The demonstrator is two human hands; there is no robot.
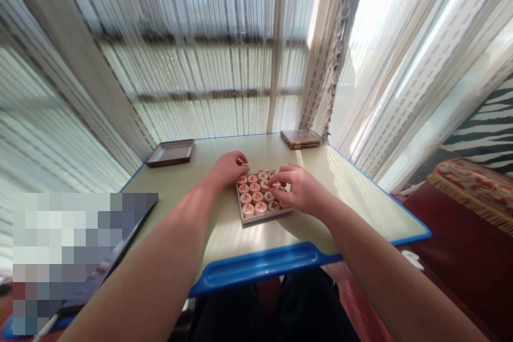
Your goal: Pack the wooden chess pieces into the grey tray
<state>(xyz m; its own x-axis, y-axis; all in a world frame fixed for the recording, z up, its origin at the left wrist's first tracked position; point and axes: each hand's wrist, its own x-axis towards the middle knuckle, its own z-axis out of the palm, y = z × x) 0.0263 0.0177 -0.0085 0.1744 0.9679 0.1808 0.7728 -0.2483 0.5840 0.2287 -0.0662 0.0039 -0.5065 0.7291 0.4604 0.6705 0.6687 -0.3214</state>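
A shallow tray point(245, 220) of Chinese chess pieces lies on the table in front of me. The round wooden pieces stand in rows, with red characters on the left, such as this red piece point(248, 209), and black ones on the right, such as this black piece point(274, 207). At the tray's far left corner is my left hand point(230, 167), its fingers curled inward; whether something is between them is hidden. My right hand point(295, 187) is over the tray's right side, fingers bent and apart, fingertips close to the black pieces. It covers several pieces there.
An open brown box lid point(171, 153) rests at the table's back left. A closed brown box point(300, 139) sits at the back right. The table point(360, 208) has a blue rim and a front trough point(260, 266). Curtains point(200, 64) hang behind; a dark slab with a blurred patch is at left.
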